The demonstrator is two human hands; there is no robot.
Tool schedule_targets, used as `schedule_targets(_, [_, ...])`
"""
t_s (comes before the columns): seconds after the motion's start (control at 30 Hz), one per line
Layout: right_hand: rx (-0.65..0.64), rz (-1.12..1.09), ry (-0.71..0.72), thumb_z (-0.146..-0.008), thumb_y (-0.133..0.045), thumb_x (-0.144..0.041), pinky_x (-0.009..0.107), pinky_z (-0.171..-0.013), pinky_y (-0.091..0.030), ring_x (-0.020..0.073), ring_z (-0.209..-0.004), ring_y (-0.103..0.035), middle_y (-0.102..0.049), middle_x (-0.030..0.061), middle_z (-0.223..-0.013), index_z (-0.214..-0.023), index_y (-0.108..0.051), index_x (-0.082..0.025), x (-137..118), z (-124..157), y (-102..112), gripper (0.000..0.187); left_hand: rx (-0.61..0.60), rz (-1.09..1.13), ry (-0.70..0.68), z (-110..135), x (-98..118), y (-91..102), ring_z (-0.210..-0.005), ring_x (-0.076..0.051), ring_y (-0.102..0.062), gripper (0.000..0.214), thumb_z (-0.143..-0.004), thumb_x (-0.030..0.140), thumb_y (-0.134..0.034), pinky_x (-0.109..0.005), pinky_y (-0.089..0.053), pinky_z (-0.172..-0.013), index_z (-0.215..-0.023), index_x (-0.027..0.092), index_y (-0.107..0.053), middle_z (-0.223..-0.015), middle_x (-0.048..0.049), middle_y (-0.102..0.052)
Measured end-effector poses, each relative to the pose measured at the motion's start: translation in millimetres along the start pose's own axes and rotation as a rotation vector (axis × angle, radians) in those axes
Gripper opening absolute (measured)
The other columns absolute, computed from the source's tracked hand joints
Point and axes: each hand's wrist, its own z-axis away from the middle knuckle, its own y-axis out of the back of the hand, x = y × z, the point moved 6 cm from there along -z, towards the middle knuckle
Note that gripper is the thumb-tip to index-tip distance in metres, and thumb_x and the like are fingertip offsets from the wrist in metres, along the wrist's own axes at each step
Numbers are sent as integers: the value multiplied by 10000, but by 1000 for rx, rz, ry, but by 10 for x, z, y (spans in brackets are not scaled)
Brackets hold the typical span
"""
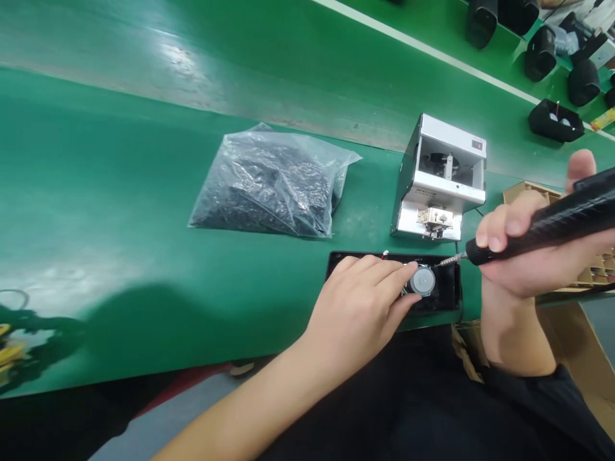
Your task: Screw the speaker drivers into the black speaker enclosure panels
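Observation:
My right hand (523,250) is wrapped round a black electric screwdriver (557,218), tilted down to the left. Its thin metal bit reaches into a black plastic housing (451,288) at the table's front edge, beside a round grey speaker (423,280). Thumb and fingers of my left hand (365,294) grip that speaker from its left side, inside the housing. A small white connector (385,254) shows at the housing's back rim. Whether a screw sits under the bit is too small to tell.
Behind the housing stands a silver screw feeder (439,179). A clear plastic bag (273,182) of dark parts lies left of it. A divided cardboard box (596,272) is at the right. Farther back are another black housing (556,121) and several dark units (541,54).

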Motion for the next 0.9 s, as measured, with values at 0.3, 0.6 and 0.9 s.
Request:
schedule_targets(0.3, [98, -98, -36, -964, -679, -762, 247, -340, -255, 81, -370, -237, -381, -125, -623, -1235, -738, -290, -138, 59, 449, 547, -13, 298, 71, -130, 257, -258, -882, -210, -749, 155, -1110, 340, -730, -384, -479, -778, -1092, 236, -844, -983, -29, -864])
schedule_targets(0.6, [80, -204, -43, -971, -681, -690, 235, -337, -262, 57, -342, -215, -427, -139, -598, -1229, -750, -247, -130, 79, 529, 517, 17, 442, 182, -155, 369, -255, -803, -199, -733, 158, -1070, 222, -740, -374, -483, -773, -938, 225, -826, -852, -5, -829])
schedule_targets(0.9, [126, -460, -129, -1069, -536, -482, 161, -444, -467, 26, -433, -547, -580, -104, -641, -1241, -720, -204, -313, 2, 520, 375, 21, 209, 155, -152, 327, -106, -1120, -311, -769, 725, -945, 535, -919, -460, -565, -940, -1489, 130, -666, -1284, -128, -825])
